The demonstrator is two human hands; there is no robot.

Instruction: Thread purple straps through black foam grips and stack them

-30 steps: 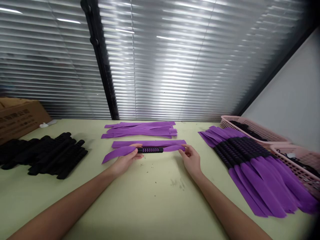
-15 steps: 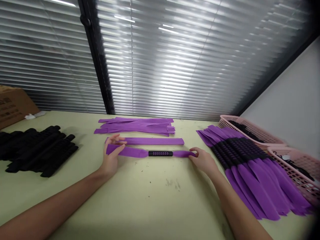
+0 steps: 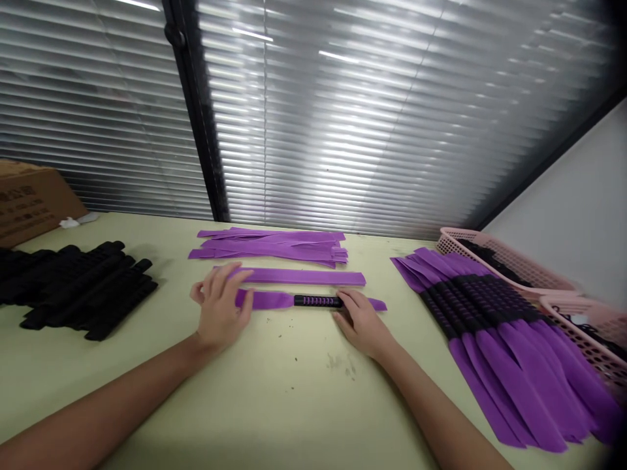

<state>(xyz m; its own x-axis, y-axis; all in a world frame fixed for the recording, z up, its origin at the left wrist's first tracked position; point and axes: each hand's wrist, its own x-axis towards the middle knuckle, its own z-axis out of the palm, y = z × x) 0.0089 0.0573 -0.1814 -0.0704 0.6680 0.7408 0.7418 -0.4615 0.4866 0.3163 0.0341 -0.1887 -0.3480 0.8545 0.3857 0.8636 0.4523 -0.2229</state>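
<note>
A purple band (image 3: 268, 299) lies across the table, threaded through a black slotted tube (image 3: 318, 301) at its middle. My right hand (image 3: 361, 320) is closed on the tube's right end, thumb in front and fingers behind; the band's right tip shows past it. Over the band's left end, my left hand (image 3: 221, 307) has its fingers curved and apart, and I cannot tell whether it touches the band. Just beyond lies a flat purple strip (image 3: 308, 277), its left end partly behind my left fingers.
Loose purple strips (image 3: 269, 247) lie at the back. At left are black tubes (image 3: 83, 284) and a cardboard box (image 3: 34, 202). At right sit banded tubes in a row (image 3: 475, 300) and pink baskets (image 3: 543, 281) with black items. Blinds (image 3: 333, 130) rise behind.
My right hand has moved left from the band's right tip to the tube. My left hand has let go of the band's left end and turned palm down over it.
</note>
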